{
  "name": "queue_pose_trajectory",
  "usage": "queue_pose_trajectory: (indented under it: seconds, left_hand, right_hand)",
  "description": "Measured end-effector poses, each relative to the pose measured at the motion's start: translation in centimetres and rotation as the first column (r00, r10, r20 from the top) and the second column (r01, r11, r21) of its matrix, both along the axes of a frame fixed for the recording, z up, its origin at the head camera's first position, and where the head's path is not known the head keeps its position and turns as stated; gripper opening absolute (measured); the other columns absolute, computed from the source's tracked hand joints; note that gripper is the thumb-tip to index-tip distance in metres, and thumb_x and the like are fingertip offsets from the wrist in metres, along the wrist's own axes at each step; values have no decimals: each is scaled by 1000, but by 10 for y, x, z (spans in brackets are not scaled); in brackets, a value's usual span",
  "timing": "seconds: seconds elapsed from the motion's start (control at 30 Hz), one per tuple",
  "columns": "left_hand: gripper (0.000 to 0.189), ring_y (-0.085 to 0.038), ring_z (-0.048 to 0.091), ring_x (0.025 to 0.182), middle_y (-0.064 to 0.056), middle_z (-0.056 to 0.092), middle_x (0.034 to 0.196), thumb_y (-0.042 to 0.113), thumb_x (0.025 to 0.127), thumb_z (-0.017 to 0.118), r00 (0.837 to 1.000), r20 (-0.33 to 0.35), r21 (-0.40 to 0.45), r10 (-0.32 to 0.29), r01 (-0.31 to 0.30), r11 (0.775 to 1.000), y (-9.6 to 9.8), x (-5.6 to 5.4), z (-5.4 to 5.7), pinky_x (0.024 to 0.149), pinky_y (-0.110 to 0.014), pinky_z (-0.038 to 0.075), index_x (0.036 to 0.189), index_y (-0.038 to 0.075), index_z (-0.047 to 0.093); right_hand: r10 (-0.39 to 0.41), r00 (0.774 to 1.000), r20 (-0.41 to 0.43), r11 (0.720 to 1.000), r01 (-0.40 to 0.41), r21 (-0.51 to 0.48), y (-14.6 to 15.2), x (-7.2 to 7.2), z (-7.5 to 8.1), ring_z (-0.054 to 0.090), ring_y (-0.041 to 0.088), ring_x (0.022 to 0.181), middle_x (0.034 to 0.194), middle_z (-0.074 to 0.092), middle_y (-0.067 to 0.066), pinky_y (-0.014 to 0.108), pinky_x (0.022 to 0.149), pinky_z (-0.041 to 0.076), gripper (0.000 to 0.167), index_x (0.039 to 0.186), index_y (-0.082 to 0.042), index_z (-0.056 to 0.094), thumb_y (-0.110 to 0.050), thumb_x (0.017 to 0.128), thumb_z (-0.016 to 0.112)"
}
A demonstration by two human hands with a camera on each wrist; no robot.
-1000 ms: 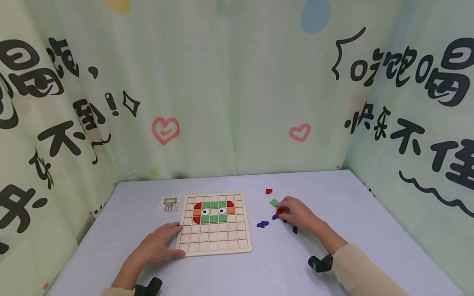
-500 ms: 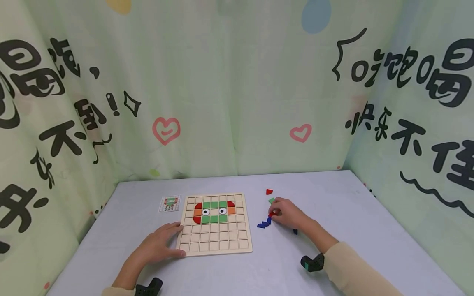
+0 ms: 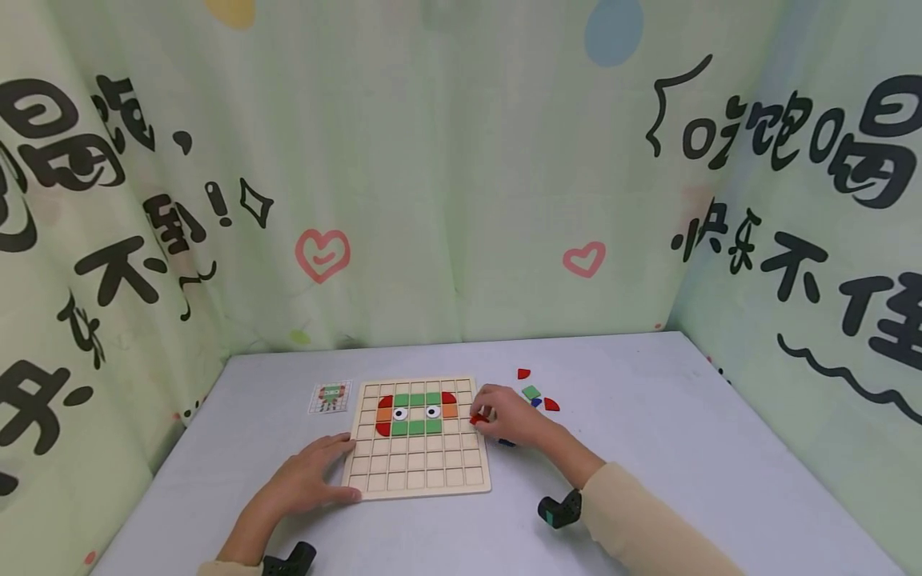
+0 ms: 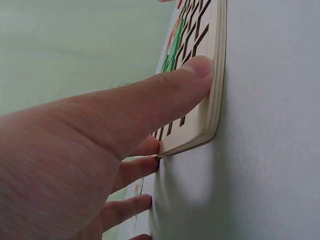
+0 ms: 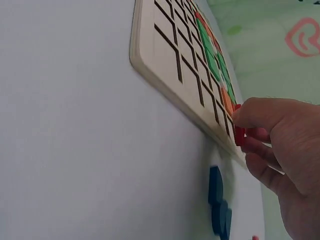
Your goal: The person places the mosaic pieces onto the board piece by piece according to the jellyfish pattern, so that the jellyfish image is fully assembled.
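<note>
A pale wooden grid board (image 3: 418,480) lies on the table, its upper cells filled with green, orange and red tiles and two eye tiles. Along its left side rests my left hand (image 3: 310,474), the thumb extended onto the near left corner and the fingertips touching the left edge. My right hand (image 3: 513,418) pinches a red quarter-round tile (image 5: 239,134) between thumb and fingers, at the board's right edge. Beneath that hand, blue tiles (image 5: 215,185) lie on the table, partly hidden in the head view.
Right of the board lie a green tile (image 3: 531,392), a red tile (image 3: 551,405), another red tile (image 3: 523,374) and a blue tile (image 3: 536,402). A small picture card (image 3: 330,397) sits left of the board. Curtains (image 3: 461,200) enclose the table (image 3: 634,384).
My right hand has moved left from the loose tiles to the board's right edge, carrying a red tile. Green, blue and red tiles it covered now show. The left hand stays in place.
</note>
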State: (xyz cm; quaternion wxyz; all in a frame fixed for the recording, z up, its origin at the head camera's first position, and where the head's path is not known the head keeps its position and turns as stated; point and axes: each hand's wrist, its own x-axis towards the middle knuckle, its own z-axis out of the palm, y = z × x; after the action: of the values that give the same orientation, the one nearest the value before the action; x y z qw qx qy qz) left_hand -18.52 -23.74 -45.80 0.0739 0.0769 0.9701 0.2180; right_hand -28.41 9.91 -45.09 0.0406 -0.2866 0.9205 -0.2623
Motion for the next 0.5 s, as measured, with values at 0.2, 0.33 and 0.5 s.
queue_pose_trajectory:
  seconds: [0.2, 0.33, 0.5]
  left_hand:
    - [85, -36, 41, 137, -10, 47, 148, 48, 67, 84, 1000, -7, 0, -9, 9, 1000, 1, 1, 0, 107, -60, 38, 136, 9, 54]
    - [85, -36, 41, 137, -10, 47, 148, 48, 67, 84, 1000, -7, 3, -8, 8, 1000, 1, 1, 0, 107, -59, 38, 136, 9, 54]
    - [85, -36, 41, 137, -11, 47, 148, 48, 67, 84, 1000, -15, -9, -12, 12, 1000, -1, 1, 0, 106, -60, 38, 137, 9, 54]
  right_hand:
    - [116, 993, -22, 993, -115, 40, -25, 4, -3, 55, 12, 91, 101, 61, -2, 17, 76, 53, 11, 98, -13, 75, -13, 88, 70]
    - [120, 990, -73, 990, -114, 79, -29, 7, -5, 58, 14, 102, 105, 64, -2, 26, 90, 55, 14, 101, -15, 75, -13, 88, 70]
    - [20, 997, -73, 998, -16, 57, -30, 8, -5, 57, 14, 93, 102, 65, -1, 26, 80, 55, 19, 105, -14, 74, -14, 87, 71]
